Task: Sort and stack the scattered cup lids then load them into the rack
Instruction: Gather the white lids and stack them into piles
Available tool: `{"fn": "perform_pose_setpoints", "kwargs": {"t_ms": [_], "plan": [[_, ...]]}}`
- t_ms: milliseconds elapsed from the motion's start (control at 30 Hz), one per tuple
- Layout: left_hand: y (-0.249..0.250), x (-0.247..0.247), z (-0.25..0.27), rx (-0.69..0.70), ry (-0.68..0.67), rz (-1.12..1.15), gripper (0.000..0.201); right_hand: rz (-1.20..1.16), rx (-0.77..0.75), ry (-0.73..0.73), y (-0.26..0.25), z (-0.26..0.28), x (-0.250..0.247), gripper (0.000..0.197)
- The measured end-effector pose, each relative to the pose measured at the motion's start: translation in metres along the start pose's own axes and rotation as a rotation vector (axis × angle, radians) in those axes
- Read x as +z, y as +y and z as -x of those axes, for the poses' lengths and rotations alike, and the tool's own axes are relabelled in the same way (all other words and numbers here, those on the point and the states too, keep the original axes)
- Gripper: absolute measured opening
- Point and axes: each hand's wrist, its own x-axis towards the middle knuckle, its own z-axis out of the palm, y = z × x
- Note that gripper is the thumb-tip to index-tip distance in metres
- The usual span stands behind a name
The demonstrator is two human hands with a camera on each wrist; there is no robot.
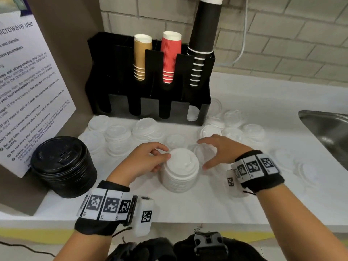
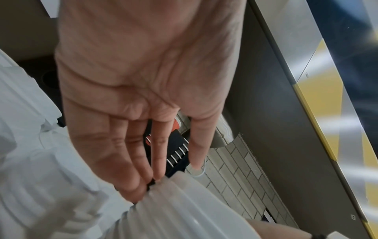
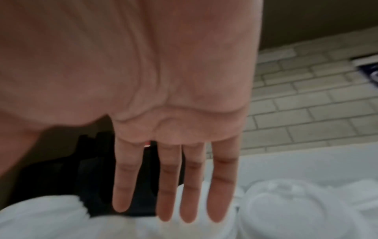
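A tall stack of white lids [image 1: 180, 172] stands at the middle of the white counter [image 1: 188, 208]. My left hand [image 1: 162, 161] holds its left side, thumb on the top lid's rim; in the left wrist view its fingertips [image 2: 141, 190] touch the ribbed stack [image 2: 184, 210]. My right hand [image 1: 203, 154] hovers open just right of the stack with nothing in it, above a loose lid [image 1: 202, 151]. In the right wrist view its straight fingers [image 3: 171, 186] hang over white lids [image 3: 286, 207]. The black rack [image 1: 148, 102] stands behind, with white lids showing in its right front slot [image 1: 193, 113].
A stack of black lids [image 1: 64, 166] stands at the left by a leaning notice [image 1: 28, 81]. Several loose white lids [image 1: 118, 134] lie in front of and right of the rack. Paper cups [image 1: 170, 57] fill the rack's rear slots. A steel sink [image 1: 327, 132] lies at the right.
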Motion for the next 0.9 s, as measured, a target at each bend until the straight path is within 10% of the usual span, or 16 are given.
{"fn": "perform_pose_setpoints", "kwargs": {"t_ms": [367, 700, 900], "plan": [[0.001, 0.000, 0.002, 0.023, 0.013, 0.003, 0.016, 0.244, -0.037, 0.018, -0.015, -0.020, 0.012, 0.088], [0.003, 0.001, 0.005, 0.019, 0.012, -0.011, 0.016, -0.282, -0.198, 0.430, -0.014, -0.009, -0.015, 0.071], [0.001, 0.001, 0.008, 0.007, -0.022, 0.020, 0.023, -0.568, -0.334, 0.400, -0.022, 0.026, -0.008, 0.061]]}}
